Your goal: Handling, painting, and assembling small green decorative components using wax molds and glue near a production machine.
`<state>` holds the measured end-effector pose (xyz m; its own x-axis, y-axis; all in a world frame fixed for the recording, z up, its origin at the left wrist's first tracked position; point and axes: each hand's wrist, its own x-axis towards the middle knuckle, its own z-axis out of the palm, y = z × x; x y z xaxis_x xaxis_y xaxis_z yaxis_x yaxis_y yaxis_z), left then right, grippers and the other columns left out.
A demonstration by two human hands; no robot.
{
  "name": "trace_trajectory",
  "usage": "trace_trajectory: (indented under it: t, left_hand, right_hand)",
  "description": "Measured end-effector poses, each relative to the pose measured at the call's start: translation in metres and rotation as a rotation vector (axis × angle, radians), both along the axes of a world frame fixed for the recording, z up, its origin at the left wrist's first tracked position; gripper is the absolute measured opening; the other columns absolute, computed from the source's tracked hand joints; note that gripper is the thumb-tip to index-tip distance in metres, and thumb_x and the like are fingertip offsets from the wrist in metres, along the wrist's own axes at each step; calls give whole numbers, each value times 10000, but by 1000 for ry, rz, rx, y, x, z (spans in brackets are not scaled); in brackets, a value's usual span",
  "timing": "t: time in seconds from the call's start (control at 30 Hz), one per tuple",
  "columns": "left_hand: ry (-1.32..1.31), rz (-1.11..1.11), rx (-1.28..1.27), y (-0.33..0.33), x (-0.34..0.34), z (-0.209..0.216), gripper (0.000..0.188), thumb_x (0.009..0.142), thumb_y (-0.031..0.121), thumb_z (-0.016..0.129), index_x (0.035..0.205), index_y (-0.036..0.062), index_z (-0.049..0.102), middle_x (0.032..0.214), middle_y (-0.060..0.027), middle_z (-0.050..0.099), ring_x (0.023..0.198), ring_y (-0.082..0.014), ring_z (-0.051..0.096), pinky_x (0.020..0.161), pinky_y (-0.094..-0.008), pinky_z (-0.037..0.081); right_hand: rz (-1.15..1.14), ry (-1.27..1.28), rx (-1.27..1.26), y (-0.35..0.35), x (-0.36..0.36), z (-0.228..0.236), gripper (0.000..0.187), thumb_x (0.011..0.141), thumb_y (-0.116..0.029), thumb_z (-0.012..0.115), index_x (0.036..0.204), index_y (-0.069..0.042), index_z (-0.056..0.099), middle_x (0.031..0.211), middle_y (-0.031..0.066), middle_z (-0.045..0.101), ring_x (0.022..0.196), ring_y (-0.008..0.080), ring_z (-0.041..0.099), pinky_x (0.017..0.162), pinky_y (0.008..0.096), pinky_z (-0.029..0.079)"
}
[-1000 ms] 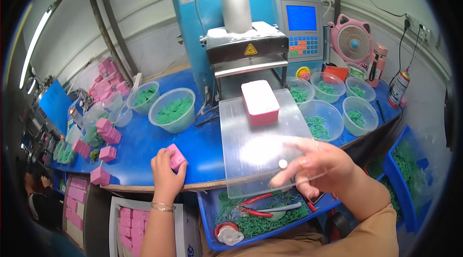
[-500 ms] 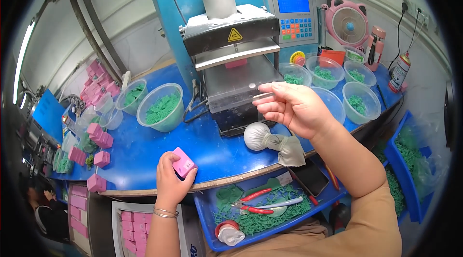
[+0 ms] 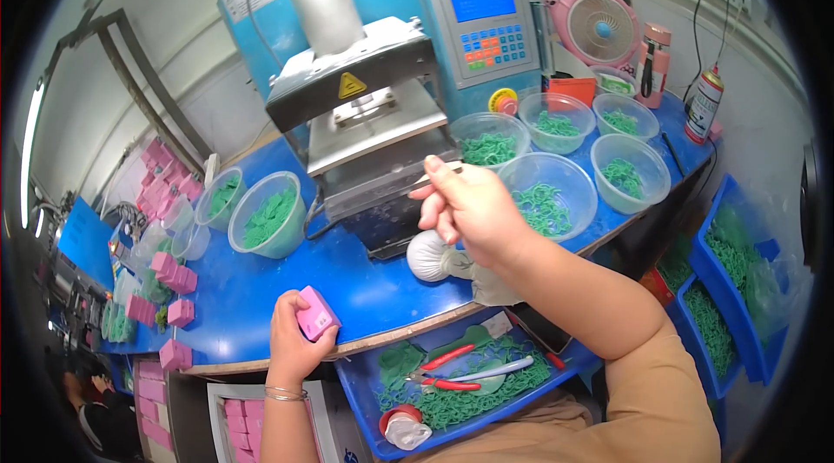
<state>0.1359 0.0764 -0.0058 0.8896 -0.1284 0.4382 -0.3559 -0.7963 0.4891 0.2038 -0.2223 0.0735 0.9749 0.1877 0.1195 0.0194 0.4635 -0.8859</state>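
My left hand [image 3: 295,337] is closed around a small pink block [image 3: 317,314] at the table's front edge, with the block's printed face showing. My right hand [image 3: 469,207] is raised in front of the press [image 3: 347,72], its thumb and fingers pinched together. A thin, pale sliver shows at the fingertips, too small to name. Just behind that hand lies the press's dark lower bed [image 3: 382,181], with a bright metal plate [image 3: 373,137] above it. Below my right wrist, a white rounded bulb wrapped in cloth [image 3: 430,256] rests on the table.
Clear tubs of green rubbery pieces stand left [image 3: 274,215] and right [image 3: 556,189] of the press. Pink blocks [image 3: 178,354] line the left side. A blue tray [image 3: 365,411] below the edge holds green scraps and red-handled cutters [image 3: 452,385]. Blue crates [image 3: 756,350] stand at right.
The view has shifted, so the press appears further left. Its bright metal plate has dropped closer to the bed. My right hand's fingers have curled more; my left still holds the pink block.
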Motion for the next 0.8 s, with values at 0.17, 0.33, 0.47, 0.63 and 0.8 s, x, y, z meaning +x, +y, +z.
trace_trajectory:
  t: [0.17, 0.33, 0.47, 0.63, 0.8]
  left_hand:
    - [0, 22, 5, -2, -1, 2, 507, 596, 104, 725, 984, 55, 402, 1034, -153, 482, 957, -322, 500, 873, -376, 407]
    - [13, 21, -8, 2, 0, -2, 502, 598, 111, 719, 980, 57, 398, 1045, -159, 472, 961, -324, 491, 882, -380, 401]
    - [-49, 12, 0, -2, -3, -2, 581, 584, 139, 749, 1027, 50, 383, 1056, -155, 464, 964, -310, 490, 873, -374, 404]
    - [66, 179, -107, -2, -11, -4, 735, 577, 194, 799, 1147, 26, 367, 1081, -156, 464, 983, -303, 497, 866, -370, 415]
    - [-28, 187, -7, -10, -5, -3, 813, 562, 266, 843, 1184, 1, 391, 1121, -194, 492, 1024, -338, 520, 887, -393, 433]
  right_hand:
    - [50, 2, 51, 2, 0, -3, 437, 949, -362, 469, 879, 63, 547, 593, 105, 588, 368, 95, 445, 384, 216, 357]
    - [63, -4, 54, 1, 2, -6, 421, 950, -350, 469, 876, 56, 550, 612, 112, 593, 386, 94, 447, 404, 222, 363]
    - [53, 21, 40, -1, 2, -5, 413, 950, -346, 469, 871, 51, 554, 610, 111, 595, 384, 96, 446, 404, 224, 364]
    - [-37, -5, -4, 6, 7, -2, 414, 953, -337, 476, 847, 54, 564, 588, 86, 590, 361, 78, 416, 365, 202, 335]
    - [-126, -30, -21, 20, -2, -14, 400, 944, -372, 485, 809, -6, 572, 549, 28, 539, 406, 60, 430, 388, 200, 329]
